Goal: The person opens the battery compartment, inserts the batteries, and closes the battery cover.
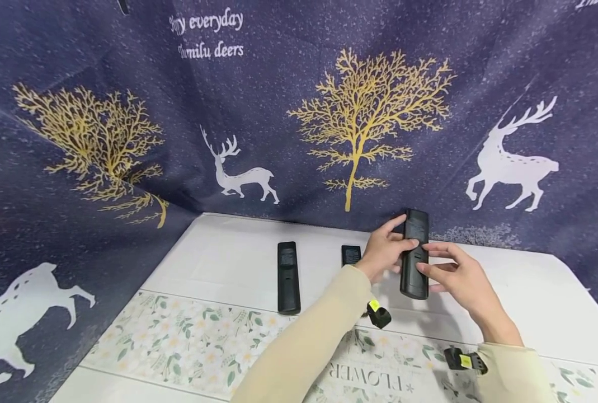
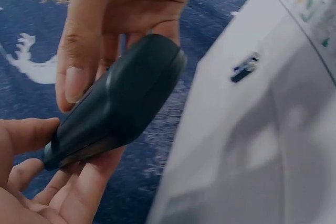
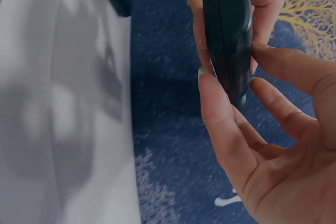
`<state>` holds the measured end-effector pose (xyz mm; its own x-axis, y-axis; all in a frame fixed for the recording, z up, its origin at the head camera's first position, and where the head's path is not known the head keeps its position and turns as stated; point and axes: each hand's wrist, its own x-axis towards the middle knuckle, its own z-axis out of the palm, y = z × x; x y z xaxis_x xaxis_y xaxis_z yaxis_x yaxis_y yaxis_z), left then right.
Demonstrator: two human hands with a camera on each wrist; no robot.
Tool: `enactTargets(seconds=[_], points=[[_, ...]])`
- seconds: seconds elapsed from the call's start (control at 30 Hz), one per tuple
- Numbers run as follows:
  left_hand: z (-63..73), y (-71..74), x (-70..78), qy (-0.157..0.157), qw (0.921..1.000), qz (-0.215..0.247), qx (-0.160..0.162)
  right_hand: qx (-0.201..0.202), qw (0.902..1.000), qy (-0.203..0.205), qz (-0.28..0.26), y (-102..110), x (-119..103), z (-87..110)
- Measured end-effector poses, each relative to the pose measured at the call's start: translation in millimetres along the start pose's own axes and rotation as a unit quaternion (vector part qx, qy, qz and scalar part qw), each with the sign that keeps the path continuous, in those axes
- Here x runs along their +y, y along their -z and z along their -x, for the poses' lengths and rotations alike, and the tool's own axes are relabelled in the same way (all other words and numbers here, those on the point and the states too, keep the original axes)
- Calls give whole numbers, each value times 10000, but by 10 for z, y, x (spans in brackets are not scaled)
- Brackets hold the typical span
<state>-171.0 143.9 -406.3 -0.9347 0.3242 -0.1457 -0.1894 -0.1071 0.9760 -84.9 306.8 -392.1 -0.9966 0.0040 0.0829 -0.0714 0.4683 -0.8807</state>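
Observation:
Both hands hold a black remote control (image 1: 413,280) raised over the far right of the white table, its back with the cover latch turned toward the head camera. My left hand (image 1: 385,247) grips it from the left, thumb across the back and index finger along the far edge. From the right, my right hand (image 1: 462,274) holds the other edge between thumb and fingers. In the left wrist view the rounded end of the remote control (image 2: 149,82) shows large. The right wrist view catches its narrow side, with fingers around it.
Face down on the white table (image 1: 228,246) lies a second black remote control (image 1: 288,280). Another remote control (image 1: 351,254) is partly hidden behind the left hand. A small dark and silvery object (image 2: 244,67) sits on the tabletop. A dark deer-print cloth (image 1: 258,112) hangs behind.

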Motion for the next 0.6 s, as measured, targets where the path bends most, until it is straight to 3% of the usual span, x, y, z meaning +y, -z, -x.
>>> enactTargets(seconds=[0.27,0.6], points=[[106,183,98,-90,9997,204,69,-71,9996,153,-243,-104,-157,-1],[269,390,58,-245,9989,365,185,-237,9982,320,-456,-275,-224,71]])
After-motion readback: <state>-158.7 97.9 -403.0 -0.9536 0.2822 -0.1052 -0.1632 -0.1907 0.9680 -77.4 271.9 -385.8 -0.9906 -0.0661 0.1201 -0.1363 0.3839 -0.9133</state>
